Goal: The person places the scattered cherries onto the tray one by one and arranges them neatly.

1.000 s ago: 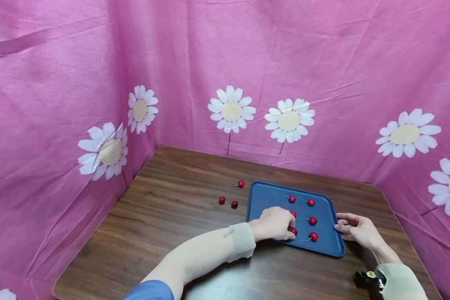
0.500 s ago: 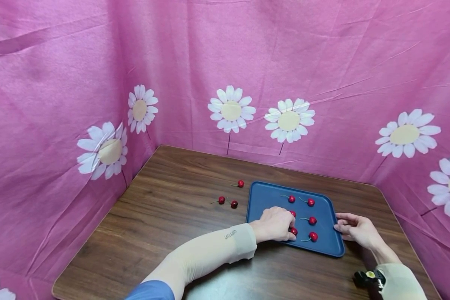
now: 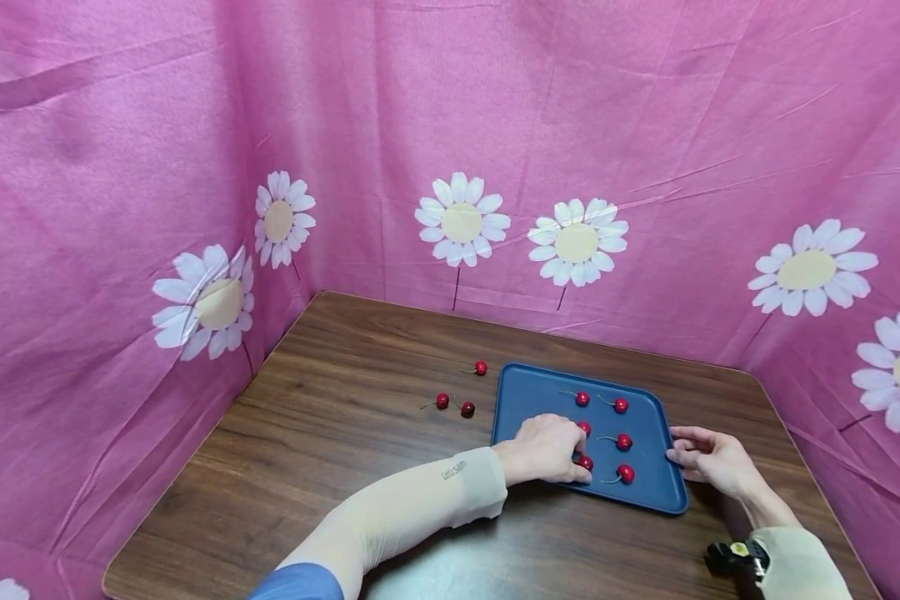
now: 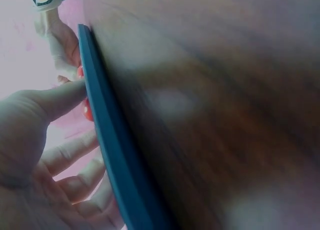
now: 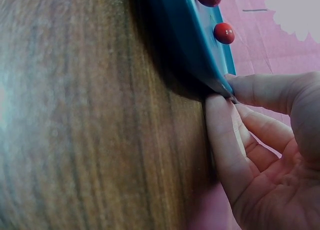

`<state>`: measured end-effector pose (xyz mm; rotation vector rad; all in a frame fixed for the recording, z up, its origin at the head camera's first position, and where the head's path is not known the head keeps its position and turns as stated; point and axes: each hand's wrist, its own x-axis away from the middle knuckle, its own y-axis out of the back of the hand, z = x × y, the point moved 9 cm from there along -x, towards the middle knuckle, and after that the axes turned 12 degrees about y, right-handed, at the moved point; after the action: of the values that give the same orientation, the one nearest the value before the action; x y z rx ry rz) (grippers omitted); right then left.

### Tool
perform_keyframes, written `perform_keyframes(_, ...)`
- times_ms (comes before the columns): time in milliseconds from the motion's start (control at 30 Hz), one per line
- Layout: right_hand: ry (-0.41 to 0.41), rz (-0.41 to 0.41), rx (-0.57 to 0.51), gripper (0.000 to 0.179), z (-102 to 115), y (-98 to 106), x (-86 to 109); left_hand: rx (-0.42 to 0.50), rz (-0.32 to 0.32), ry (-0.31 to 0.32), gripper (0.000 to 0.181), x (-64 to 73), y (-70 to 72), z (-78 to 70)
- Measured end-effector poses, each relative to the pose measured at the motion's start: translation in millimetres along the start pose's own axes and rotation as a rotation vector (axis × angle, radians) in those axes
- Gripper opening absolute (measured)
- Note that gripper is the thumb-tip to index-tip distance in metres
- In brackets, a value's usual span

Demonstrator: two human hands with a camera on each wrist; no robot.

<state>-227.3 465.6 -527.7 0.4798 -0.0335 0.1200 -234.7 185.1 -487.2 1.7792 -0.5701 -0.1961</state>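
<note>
A blue rectangular tray (image 3: 525, 383) lies on the wooden table, bearing several red cherries with stems in two rough columns. Over the tray's near left part, my left hand (image 3: 546, 450) has thumb and forefinger bent around a near cherry (image 3: 585, 463); its stem is hidden. Another cherry (image 3: 583, 428) peeks out just beyond the knuckles. In the left wrist view, the tray's edge (image 4: 107, 125) hides the fingertips' contact. At the tray's right side, my right hand (image 3: 716, 460) pinches the rim (image 5: 222, 87), thumb on one face and forefinger on the other.
Three more cherries lie on the table left of the tray: one at the back (image 3: 481, 368), a red one (image 3: 442, 402) and a darker one (image 3: 467, 409). Pink cloth (image 3: 420, 108) with daisies hangs behind the table (image 3: 285, 450) and along its sides.
</note>
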Motion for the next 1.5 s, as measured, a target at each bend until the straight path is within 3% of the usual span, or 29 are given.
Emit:
perform_keyframes(200,-0.006,-0.001,-0.002,0.062,-1.6,-0.1,1.0,0.099,0.005,-0.045,0.044,2.4,11.0,14.5)
perform_keyframes(467,-0.005,0.003,0.014,0.062,-2.3,1.2,-0.5,0.236,0.006,-0.128,0.044,14.8,35.2,41.6)
perform_keyframes(700,-0.001,0.009,0.012,0.062,-0.2,1.0,-0.4,0.258,-0.055,-0.165,0.04,29.2,60.6,82.3)
perform_keyframes(900,0.001,0.013,0.01,0.062,-0.6,1.2,-0.4,0.266,-0.162,-0.193,0.034,38.6,79.8,124.0)
perform_keyframes(1033,0.0,0.014,0.007,0.062,-1.2,0.4,-0.5,0.265,-0.224,-0.19,0.029,44.7,91.0,152.6)
perform_keyframes(1167,-0.001,0.012,0.007,0.062,-1.0,-0.8,-0.1,0.276,-0.244,-0.164,0.03,51.7,97.9,183.1)
perform_keyframes(1333,0.006,0.013,0.005,0.061,1.6,-1.4,0.6,0.281,-0.221,-0.109,0.04,55.0,94.6,218.7)
perform_keyframes(1500,0.005,0.005,0.001,0.062,3.2,-0.8,0.9,0.276,-0.158,-0.043,0.044,52.0,85.5,243.3)
